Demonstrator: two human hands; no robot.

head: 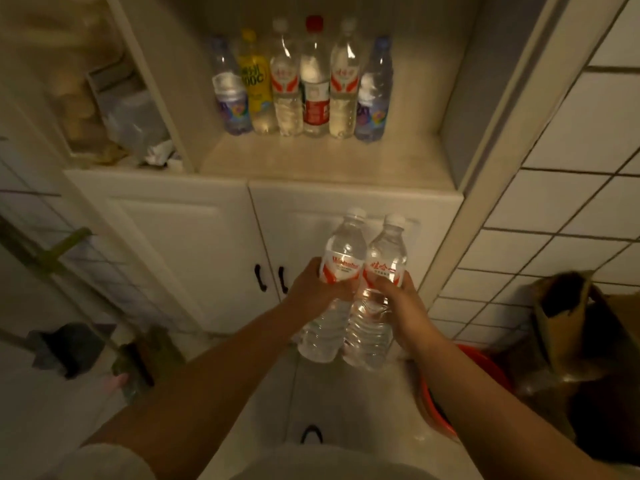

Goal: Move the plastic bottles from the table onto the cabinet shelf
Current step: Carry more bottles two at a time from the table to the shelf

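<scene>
I hold two clear water bottles with white caps and red-and-white labels, side by side and touching, in front of the lower cabinet doors. My left hand (313,289) grips the left bottle (341,251) around its middle. My right hand (398,296) grips the right bottle (384,251) the same way. Both bottles tilt slightly away from me, below the open cabinet shelf (311,161). A row of several bottles (304,84) stands at the back of that shelf, among them a yellow-labelled one and one with a red cap.
The shelf's front half is bare wood. White cabinet doors with black handles (272,278) sit under it. A tiled wall (554,202) rises on the right, with a red basin (440,403) and brown paper bag (568,306) below. A cluttered compartment (114,109) lies left.
</scene>
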